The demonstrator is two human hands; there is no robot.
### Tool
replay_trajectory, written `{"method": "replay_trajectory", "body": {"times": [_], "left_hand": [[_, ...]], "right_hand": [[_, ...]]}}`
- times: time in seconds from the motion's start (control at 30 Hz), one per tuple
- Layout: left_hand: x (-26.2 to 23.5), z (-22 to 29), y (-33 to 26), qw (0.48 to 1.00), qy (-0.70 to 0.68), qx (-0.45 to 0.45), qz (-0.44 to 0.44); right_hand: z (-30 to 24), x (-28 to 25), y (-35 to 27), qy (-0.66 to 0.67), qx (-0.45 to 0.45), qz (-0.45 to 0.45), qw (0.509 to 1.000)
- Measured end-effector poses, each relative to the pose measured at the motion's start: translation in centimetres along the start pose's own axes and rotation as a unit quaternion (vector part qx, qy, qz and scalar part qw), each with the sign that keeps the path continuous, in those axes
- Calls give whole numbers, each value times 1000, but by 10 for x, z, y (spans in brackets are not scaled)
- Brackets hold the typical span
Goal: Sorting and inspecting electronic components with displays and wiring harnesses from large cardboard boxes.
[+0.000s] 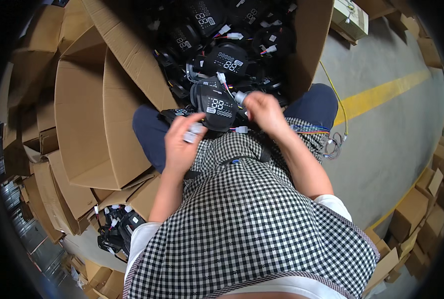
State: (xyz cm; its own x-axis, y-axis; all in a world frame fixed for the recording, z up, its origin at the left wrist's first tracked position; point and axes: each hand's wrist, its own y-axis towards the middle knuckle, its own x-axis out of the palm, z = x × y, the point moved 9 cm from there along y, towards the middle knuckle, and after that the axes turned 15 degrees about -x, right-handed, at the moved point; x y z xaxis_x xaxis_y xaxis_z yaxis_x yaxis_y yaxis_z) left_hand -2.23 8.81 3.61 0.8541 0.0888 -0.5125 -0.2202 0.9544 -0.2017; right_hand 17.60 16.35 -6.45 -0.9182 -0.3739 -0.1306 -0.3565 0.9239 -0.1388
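A black display unit with a lit-style segmented screen rests over my lap, its cables trailing to white plug connectors. My left hand is closed around a small white connector next to the unit's left edge. My right hand pinches the cabling at the unit's right side, near a grey cylindrical part. I am seated, wearing a checked apron and dark trousers.
A large open cardboard box in front of me holds several more black display units with wires. Empty cartons stack at the left. More black units lie lower left. A loose wire bundle lies on the concrete floor with a yellow line.
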Motion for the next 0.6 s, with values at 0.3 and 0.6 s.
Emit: {"method": "replay_trajectory", "body": {"times": [0.3, 0.6], "left_hand": [[-89, 33, -16, 891, -418, 177, 20], [-63, 17, -26, 979, -172, -8, 105]], "right_hand": [[88, 44, 83, -122, 95, -148, 977], [-108, 5, 55, -47, -278, 6, 960]]}}
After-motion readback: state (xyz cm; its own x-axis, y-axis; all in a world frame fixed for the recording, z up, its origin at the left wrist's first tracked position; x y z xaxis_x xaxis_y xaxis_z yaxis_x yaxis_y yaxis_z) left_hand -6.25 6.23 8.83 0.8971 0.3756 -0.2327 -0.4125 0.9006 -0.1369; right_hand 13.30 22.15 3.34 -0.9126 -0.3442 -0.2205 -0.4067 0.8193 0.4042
